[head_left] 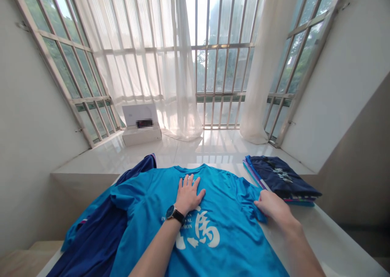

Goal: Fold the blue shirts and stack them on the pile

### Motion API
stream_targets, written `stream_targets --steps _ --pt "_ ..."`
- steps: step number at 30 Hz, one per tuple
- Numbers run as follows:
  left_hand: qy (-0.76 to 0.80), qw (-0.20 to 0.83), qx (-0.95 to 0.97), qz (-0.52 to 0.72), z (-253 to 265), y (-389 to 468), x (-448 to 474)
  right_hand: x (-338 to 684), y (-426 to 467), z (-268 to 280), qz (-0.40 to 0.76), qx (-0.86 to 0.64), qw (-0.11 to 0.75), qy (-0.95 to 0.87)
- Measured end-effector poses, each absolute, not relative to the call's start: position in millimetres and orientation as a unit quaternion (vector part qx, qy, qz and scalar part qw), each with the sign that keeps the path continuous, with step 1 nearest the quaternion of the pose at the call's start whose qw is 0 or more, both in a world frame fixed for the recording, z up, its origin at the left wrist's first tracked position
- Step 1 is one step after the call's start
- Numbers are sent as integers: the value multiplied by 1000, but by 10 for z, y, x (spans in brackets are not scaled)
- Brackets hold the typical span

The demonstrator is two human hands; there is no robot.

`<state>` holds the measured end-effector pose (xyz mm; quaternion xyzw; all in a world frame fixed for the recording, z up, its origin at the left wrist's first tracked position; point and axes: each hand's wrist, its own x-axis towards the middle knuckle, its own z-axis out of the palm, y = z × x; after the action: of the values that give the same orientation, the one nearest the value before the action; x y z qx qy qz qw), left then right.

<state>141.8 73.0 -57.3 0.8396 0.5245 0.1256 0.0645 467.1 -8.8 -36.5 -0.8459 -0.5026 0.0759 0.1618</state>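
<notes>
A bright blue T-shirt [225, 204] with white lettering lies spread out on the white board [332, 236], its neckline toward the window. My left hand [189, 193], with a ring and a black-strapped watch [174, 213] on the wrist, rests flat on the chest of the shirt with fingers spread. At the right sleeve, my right hand [272, 206] is closed on the fabric near the cuff; its fingertips are partly hidden. Left of the shirt lies a dark blue garment [100, 236], partly covered by the left sleeve.
A stack of folded clothes [283, 177], navy on top, sits at the right beyond my right hand. On the white window ledge [213, 147] stands a white box [141, 135] at the left. Sheer curtains [146, 57] hang before the barred window [225, 66].
</notes>
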Motion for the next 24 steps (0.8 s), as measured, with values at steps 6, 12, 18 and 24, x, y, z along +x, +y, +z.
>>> stream_targets --steps 6,12,18,24 --pt "523 77 840 126 -555 728 1411 4444 -82 -204 69 -829 123 -541" --pt "521 74 839 134 -581 730 1411 4371 -37 -115 53 -826 228 -513" --pt "500 67 844 184 -510 729 1416 4303 9 -79 53 -794 363 -485" --pt "424 285 810 289 -237 692 1601 3771 -2 -133 167 -662 421 -598"
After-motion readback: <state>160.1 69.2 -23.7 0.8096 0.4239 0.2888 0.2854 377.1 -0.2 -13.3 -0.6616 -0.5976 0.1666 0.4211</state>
